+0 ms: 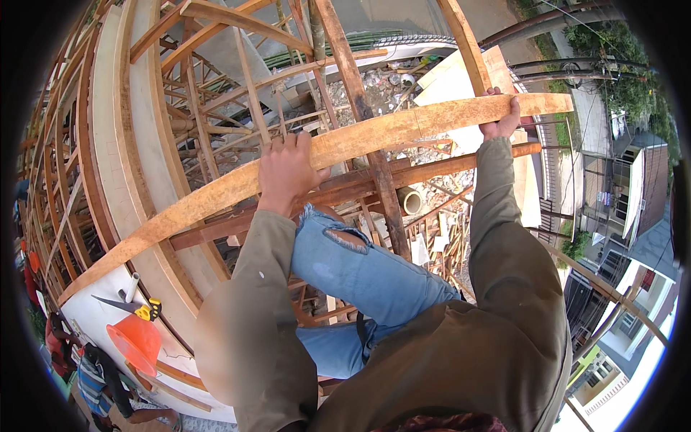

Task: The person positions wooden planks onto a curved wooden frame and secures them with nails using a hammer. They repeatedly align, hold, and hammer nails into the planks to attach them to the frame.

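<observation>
**Where the framing gapes, a long plank hangs on two grips**

As it bridges the space beyond the denim-clad knee, its left end reaches over the white ledge. The left hand, fingers curled over, clasps it near mid-length; the right hand wraps it towards the other end. Should either slip, I'd fear a drop through the gaps onto rubble. A swinging end might sweep the handsaw down towards a co-worker. I can't see the fingers' undersides, nor whether any beam carries weight; a blurred patch hides more.
</observation>
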### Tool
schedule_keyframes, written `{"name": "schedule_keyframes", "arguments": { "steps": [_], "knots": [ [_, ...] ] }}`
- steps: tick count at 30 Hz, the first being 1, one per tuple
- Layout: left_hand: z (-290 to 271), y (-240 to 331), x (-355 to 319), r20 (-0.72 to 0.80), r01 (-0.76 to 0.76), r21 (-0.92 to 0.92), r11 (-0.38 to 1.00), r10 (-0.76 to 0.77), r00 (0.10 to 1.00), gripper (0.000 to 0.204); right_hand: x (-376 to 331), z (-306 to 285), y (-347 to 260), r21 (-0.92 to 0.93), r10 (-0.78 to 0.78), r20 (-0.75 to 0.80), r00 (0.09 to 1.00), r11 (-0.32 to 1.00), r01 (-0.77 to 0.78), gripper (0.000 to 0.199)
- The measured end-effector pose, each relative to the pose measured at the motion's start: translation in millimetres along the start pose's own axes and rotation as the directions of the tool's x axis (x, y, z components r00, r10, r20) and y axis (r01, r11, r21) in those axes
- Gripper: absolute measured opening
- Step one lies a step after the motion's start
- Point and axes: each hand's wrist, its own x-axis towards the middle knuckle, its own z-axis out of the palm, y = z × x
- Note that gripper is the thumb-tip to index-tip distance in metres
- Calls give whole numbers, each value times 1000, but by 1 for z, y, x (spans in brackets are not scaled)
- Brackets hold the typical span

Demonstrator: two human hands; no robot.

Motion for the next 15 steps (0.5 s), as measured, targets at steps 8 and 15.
{"name": "schedule_keyframes", "arguments": {
  "steps": [8, 15],
  "knots": [
    [17, -5, -12, -56, -50, 13, 999, 50, 997, 64, -84, 109, -56, -86, -253, 405, 878, 946, 312, 37],
    [16, -8, 0, 201, -15, -102, 995, 35, 979, 70, -151, 275, -138, -450, -311, 633, 709, 597, 664, 45]
  ]
}}
